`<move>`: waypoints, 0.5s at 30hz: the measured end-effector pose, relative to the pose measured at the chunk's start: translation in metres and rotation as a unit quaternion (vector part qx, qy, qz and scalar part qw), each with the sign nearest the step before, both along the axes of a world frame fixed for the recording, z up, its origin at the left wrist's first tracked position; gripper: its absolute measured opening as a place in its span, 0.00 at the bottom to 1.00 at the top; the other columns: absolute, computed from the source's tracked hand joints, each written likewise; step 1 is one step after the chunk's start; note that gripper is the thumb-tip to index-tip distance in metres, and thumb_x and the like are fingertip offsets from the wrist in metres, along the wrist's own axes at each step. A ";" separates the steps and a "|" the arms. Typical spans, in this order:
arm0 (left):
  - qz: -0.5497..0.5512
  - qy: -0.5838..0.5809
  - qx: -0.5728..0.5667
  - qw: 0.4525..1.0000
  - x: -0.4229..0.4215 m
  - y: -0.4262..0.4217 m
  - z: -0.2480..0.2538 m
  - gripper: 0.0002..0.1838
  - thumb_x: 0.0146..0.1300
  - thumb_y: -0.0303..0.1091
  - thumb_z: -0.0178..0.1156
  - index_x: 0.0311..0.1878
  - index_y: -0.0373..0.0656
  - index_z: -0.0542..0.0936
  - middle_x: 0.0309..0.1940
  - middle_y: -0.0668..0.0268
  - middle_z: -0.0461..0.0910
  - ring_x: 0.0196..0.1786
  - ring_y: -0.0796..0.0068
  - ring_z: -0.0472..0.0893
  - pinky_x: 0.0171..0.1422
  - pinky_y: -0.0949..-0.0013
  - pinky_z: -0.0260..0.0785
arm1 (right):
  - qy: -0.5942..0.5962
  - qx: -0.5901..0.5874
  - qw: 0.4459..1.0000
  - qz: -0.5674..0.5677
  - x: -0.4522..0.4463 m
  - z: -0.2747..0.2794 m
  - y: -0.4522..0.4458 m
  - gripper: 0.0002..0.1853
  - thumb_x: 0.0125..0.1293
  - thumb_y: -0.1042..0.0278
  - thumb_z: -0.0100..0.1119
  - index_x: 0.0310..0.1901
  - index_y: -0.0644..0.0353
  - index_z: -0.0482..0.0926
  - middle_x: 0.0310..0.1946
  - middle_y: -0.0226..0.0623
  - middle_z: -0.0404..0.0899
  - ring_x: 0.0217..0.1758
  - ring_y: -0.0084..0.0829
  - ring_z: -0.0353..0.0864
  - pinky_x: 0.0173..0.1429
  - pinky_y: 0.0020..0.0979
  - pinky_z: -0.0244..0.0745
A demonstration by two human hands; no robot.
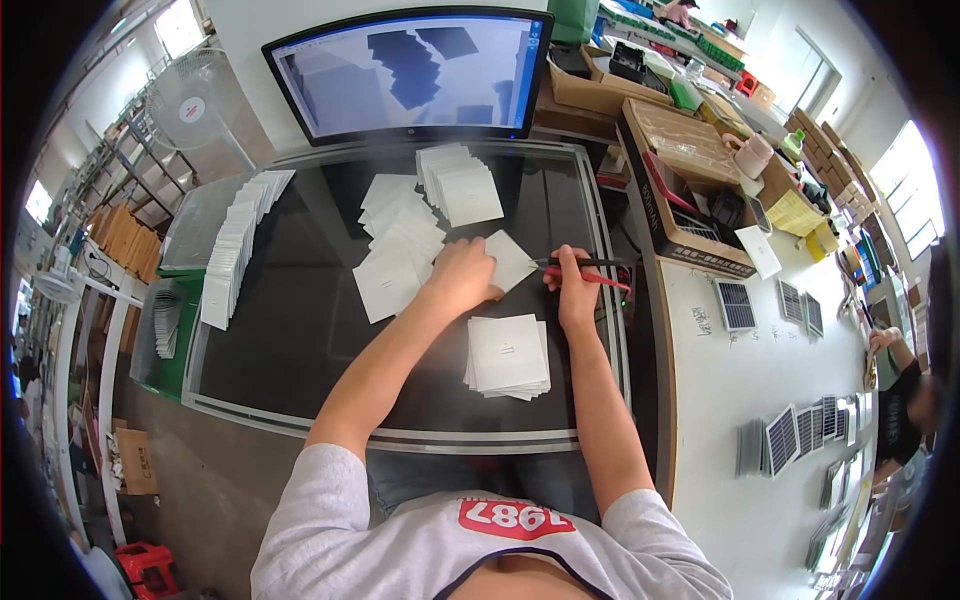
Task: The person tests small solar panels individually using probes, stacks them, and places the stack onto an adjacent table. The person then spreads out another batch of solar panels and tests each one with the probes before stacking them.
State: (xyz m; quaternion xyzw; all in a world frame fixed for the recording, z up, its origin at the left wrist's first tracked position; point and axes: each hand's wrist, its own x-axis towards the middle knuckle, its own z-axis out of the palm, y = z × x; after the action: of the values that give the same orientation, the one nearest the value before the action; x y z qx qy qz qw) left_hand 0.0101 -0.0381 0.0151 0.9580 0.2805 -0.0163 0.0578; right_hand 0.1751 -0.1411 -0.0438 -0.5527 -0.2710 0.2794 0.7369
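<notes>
My left hand (465, 275) grips a thin white square panel (511, 259) by its near left side, fingers closed on it. In my right hand (575, 287) are a black and a red test probe (597, 277), held together, their tips at the panel's right corner. Whether the tips touch it I cannot tell. Left of my left hand lies a loose spread of white panels (388, 280). A neat stack of them (507, 352) sits closer to my body, between my forearms. Beyond my hands is another fanned stack (468, 190).
A long overlapping row of white panels (235, 250) runs along the left of the dark tabletop (320, 370). A monitor (410, 75) stands at the back. On the right side table (700, 400) are small solar panels (735, 305) and boxes (690, 235). Another person (905, 400) is at far right.
</notes>
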 end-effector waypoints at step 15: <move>0.007 -0.032 -0.045 0.998 0.000 -0.014 -0.005 0.32 0.55 0.52 0.68 0.55 0.35 0.76 0.49 0.51 0.75 0.48 0.52 0.81 0.47 0.57 0.77 | -0.034 -0.028 0.999 0.002 -0.007 0.005 0.000 0.13 0.69 0.62 0.58 0.33 0.65 0.78 0.19 0.30 0.75 0.20 0.18 0.73 0.23 0.22 0.65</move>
State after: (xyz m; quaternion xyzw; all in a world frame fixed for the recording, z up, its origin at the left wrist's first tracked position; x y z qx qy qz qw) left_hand 0.0097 -0.0520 0.0106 0.9524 0.2844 0.0022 0.1098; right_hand 0.1679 -0.1415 -0.0388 -0.5815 -0.2894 0.2691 0.7111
